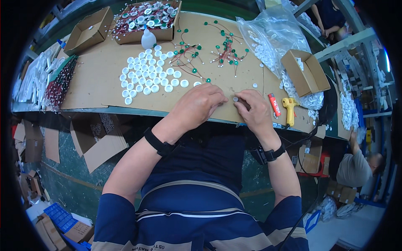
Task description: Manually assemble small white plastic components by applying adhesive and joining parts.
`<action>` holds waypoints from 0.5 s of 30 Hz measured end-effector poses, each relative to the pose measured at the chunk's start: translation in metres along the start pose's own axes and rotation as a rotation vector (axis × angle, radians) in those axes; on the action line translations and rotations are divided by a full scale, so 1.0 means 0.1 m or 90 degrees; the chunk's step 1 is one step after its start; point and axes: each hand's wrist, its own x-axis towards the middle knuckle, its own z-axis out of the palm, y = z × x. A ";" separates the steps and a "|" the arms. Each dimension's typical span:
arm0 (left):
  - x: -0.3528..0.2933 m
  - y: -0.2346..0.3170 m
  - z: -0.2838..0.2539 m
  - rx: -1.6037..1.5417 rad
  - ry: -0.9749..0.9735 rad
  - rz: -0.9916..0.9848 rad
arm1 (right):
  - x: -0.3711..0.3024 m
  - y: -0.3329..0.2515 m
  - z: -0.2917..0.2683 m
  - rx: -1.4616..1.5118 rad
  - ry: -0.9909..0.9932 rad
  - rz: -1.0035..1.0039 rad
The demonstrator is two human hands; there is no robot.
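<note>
One hand, our left hand (204, 104), curls over the table (98, 88), and we cannot tell if it holds anything. Our right hand (254, 109) pinches one small white piece (235, 99) near the table's front edge. Ahead and to the left, we see more than thirty white caps (151, 68). We also count one yellow glue gun (289, 109), one red tube (274, 105), one white bottle (148, 40) and three open brown boxes (297, 76) on top.

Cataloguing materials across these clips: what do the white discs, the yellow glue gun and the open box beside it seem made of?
White discs: probably plastic, going by their smooth, faintly shiny faces.
Yellow glue gun: likely moulded plastic, given its evenly coloured, smooth-looking body.
Open box: matte cardboard, judging by its plain brown, thin walls.
</note>
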 end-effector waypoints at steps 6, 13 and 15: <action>0.02 0.04 -0.03 0.017 0.018 -0.041 | 0.00 -0.06 -0.04 -0.003 -0.050 0.062; 0.03 0.04 -0.03 0.009 0.008 -0.050 | 0.04 -0.06 -0.03 0.002 -0.075 0.100; 0.03 0.04 -0.03 0.008 0.006 -0.051 | 0.04 -0.07 -0.03 -0.001 -0.077 0.104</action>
